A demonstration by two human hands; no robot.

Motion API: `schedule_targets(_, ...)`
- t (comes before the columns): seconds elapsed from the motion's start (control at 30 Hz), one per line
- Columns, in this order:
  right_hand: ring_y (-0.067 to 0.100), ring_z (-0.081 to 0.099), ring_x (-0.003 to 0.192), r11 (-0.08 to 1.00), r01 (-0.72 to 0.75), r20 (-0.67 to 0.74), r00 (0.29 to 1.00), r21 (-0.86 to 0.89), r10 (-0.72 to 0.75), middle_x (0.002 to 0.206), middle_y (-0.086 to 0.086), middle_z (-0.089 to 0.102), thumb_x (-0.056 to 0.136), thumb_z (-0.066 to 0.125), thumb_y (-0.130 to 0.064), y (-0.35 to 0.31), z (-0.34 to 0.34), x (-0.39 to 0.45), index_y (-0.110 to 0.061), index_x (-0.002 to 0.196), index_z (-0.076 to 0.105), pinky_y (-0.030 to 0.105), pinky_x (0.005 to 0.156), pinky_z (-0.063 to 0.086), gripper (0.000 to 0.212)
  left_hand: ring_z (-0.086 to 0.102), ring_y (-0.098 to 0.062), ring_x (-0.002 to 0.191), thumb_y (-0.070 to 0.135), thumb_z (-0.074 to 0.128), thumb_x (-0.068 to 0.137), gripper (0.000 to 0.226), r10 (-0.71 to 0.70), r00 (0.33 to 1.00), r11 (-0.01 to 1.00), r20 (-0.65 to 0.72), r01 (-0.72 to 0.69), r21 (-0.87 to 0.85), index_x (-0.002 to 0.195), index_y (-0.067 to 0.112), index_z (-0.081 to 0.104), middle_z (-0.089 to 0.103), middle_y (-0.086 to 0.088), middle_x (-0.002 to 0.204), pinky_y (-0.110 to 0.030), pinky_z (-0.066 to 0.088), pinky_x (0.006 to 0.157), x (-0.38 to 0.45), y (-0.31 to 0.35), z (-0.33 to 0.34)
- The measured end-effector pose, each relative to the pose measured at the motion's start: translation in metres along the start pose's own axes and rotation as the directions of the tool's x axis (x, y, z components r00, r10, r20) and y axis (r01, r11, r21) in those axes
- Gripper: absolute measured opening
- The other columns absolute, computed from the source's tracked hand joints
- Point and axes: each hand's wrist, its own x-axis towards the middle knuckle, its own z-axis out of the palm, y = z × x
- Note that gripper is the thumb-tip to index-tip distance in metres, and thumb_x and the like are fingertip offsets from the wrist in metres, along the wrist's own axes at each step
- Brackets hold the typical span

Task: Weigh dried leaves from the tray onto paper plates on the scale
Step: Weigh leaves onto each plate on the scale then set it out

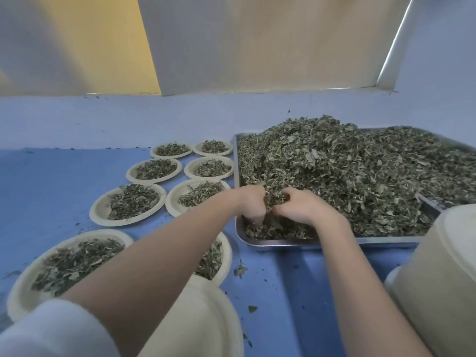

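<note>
A metal tray point(278, 242) on the right holds a big heap of dried leaves point(360, 171). Both hands are in the tray's near left corner. My left hand point(251, 203) and my right hand point(300, 204) curl round a clump of leaves between them, fingers dug into the heap. An empty paper plate point(206, 318) lies near the bottom, under my left forearm. No scale shows in view.
Several paper plates with leaf portions point(128, 204) sit in two rows on the blue table point(51, 181), left of the tray. A stack of pale paper plates point(443, 266) stands at the right edge. Loose leaf bits point(240, 271) lie on the table. A wall rises behind.
</note>
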Motion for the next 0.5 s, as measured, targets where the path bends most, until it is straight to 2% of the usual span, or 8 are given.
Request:
schedule_targets(0.07, 0.028, 0.059, 0.100, 0.991, -0.090, 0.154, 0.982, -0.098, 0.105, 0.118, 0.011, 0.055, 0.071, 0.067, -0.041, 0.003, -0.007, -0.001, -0.019, 0.131, 0.047, 0.037, 0.085, 0.054, 0.067, 0.054, -0.030, 0.112, 0.004, 0.071, 0.077, 0.075, 0.024, 1.000, 0.999, -0.016, -0.024, 0.039, 0.141, -0.002, 0.031, 0.051, -0.019, 0.131, -0.035, 0.050, 0.087, 0.000, -0.002, -0.002)
schedule_targets(0.13, 0.028, 0.065, 0.094, 0.993, -0.102, 0.280, 0.953, -0.064, 0.116, 0.108, 0.011, 0.059, 0.075, 0.068, -0.029, -0.004, -0.008, -0.002, -0.013, 0.130, 0.048, 0.038, 0.080, 0.058, 0.060, 0.048, -0.032, 0.122, 0.008, 0.075, 0.073, 0.085, 0.052, 0.999, 0.987, -0.013, -0.050, 0.156, 0.143, 0.003, 0.027, 0.043, -0.017, 0.138, -0.041, 0.047, 0.098, 0.002, -0.003, -0.001)
schedule_targets(0.23, 0.021, 0.059, 0.080, 0.997, -0.054, 0.336, 0.941, 0.050, 0.034, 0.100, 0.008, 0.052, 0.079, 0.063, -0.014, -0.014, -0.003, -0.002, -0.021, 0.137, 0.038, 0.029, 0.062, 0.057, 0.063, 0.052, -0.030, 0.116, 0.013, 0.074, 0.073, 0.086, 0.037, 0.997, 0.958, 0.067, -0.055, 0.283, 0.144, 0.003, 0.026, 0.048, -0.016, 0.133, -0.038, 0.050, 0.093, 0.003, 0.000, 0.006)
schedule_targets(0.3, 0.017, 0.056, 0.080, 0.999, -0.019, 0.357, 0.934, 0.041, 0.003, 0.105, 0.007, 0.052, 0.080, 0.063, -0.013, -0.015, -0.002, -0.006, -0.023, 0.134, 0.041, 0.025, 0.058, 0.055, 0.059, 0.055, -0.028, 0.110, 0.010, 0.068, 0.077, 0.067, 0.070, 0.995, 0.932, 0.065, -0.088, 0.352, 0.137, 0.003, 0.039, 0.056, -0.014, 0.124, -0.032, 0.049, 0.085, 0.004, 0.002, 0.012)
schedule_targets(0.4, 0.014, 0.057, 0.072, 1.000, 0.019, 0.450, 0.893, -0.012, -0.011, 0.102, 0.005, 0.060, 0.083, 0.066, -0.019, -0.013, -0.007, -0.013, -0.025, 0.119, 0.047, 0.014, 0.043, 0.048, 0.041, 0.057, -0.027, 0.104, 0.009, 0.061, 0.081, 0.051, 0.130, 0.990, 0.904, 0.056, -0.141, 0.404, 0.130, 0.008, 0.048, 0.060, -0.011, 0.117, -0.029, 0.047, 0.079, 0.001, 0.004, 0.016)
schedule_targets(0.5, 0.012, 0.057, 0.064, 0.989, 0.096, 0.416, 0.908, -0.112, -0.041, 0.086, -0.002, 0.056, 0.083, 0.068, -0.023, -0.015, -0.009, -0.015, -0.023, 0.114, 0.050, 0.014, 0.035, 0.043, 0.036, 0.058, -0.027, 0.097, 0.011, 0.058, 0.085, 0.044, 0.166, 0.983, 0.880, 0.072, -0.181, 0.439, 0.128, 0.007, 0.049, 0.060, -0.011, 0.113, -0.028, 0.045, 0.073, -0.003, 0.007, 0.018)
